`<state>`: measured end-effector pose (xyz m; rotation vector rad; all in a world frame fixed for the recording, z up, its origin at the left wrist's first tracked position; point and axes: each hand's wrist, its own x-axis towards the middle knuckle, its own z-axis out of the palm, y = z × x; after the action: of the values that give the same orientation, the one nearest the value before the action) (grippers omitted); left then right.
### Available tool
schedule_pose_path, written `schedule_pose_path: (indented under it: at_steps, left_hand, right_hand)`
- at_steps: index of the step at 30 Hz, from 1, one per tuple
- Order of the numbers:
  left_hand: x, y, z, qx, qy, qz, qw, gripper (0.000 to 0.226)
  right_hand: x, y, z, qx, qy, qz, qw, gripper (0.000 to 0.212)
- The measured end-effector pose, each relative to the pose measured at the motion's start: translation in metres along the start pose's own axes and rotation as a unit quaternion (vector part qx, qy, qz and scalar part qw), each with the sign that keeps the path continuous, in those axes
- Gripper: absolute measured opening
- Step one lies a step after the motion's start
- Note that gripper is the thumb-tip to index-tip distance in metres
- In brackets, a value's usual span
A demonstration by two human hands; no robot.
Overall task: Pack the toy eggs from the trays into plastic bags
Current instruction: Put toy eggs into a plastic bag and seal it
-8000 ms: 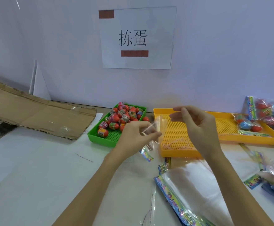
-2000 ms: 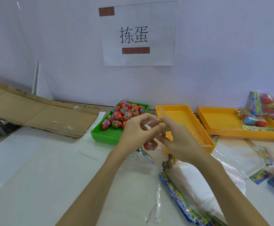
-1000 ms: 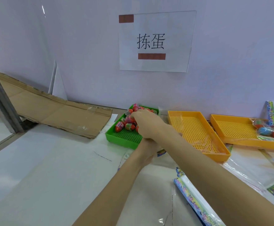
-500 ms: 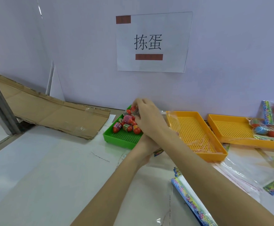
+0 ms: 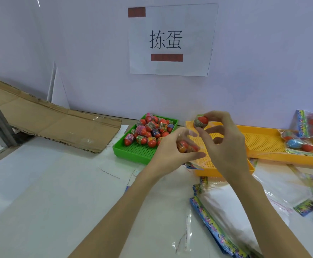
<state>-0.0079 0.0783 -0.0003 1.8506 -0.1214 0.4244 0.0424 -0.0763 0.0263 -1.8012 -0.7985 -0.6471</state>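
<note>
Over the near edge of the yellow perforated plastic tray point(image 5: 226, 170), the right hand point(image 5: 224, 146) pinches a red toy egg with a printed wrapper point(image 5: 200, 122) by its fingertips. Just beside it, the left hand point(image 5: 170, 151) grips a clear plastic bag point(image 5: 186, 146) holding red eggs. More eggs fill the green perforated tray point(image 5: 133, 153) at the white table's back edge.
</note>
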Motion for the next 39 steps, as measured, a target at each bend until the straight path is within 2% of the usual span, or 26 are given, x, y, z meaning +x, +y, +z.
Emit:
schedule_pose_path:
  at_steps: [6,11,14,16,18,22,27,31,36,39]
  left_hand:
    - [0.0,0.001,-0.005,0.07,0.009,0.048,0.996,0.057]
    - [0.0,0.002,-0.007,0.075,0.009,0.07,0.995,0.043]
    - [-0.002,0.006,-0.005,0.037,-0.002,0.063,0.997,0.028]
    - [-0.002,0.006,-0.003,0.05,0.0,0.061,0.997,0.031]
    - [-0.002,0.007,-0.002,0.067,0.003,0.058,0.996,0.034]
    - [-0.001,0.008,-0.004,0.079,0.005,0.061,0.995,0.027]
    - [-0.004,0.01,-0.002,0.075,-0.032,0.059,0.995,0.025]
    - [-0.004,0.013,-0.002,0.066,-0.054,0.024,0.996,0.021]
    - [-0.004,0.014,-0.006,0.071,-0.078,-0.035,0.994,0.005]
    - [-0.003,0.013,-0.005,0.038,-0.089,-0.088,0.991,0.022]
  right_hand:
    - [0.003,0.001,-0.01,0.005,-0.053,0.011,0.999,0.032]
    - [0.003,-0.002,-0.01,0.037,-0.109,0.032,0.993,0.026]
    - [0.001,-0.003,-0.011,0.022,-0.112,0.026,0.993,0.016]
    - [0.001,-0.005,-0.012,0.022,-0.107,0.025,0.994,0.012]
    - [0.001,-0.008,-0.014,0.017,-0.106,0.013,0.994,0.017]
    - [0.003,-0.007,-0.017,0.001,-0.132,0.027,0.991,0.007]
    - [0.004,-0.005,-0.021,0.019,-0.15,0.045,0.987,0.013]
    - [0.004,-0.008,-0.019,0.036,-0.171,0.061,0.983,0.013]
    - [0.005,-0.006,-0.017,0.064,-0.133,0.104,0.984,0.018]
    - [0.002,-0.005,-0.013,0.044,-0.107,0.091,0.989,0.017]
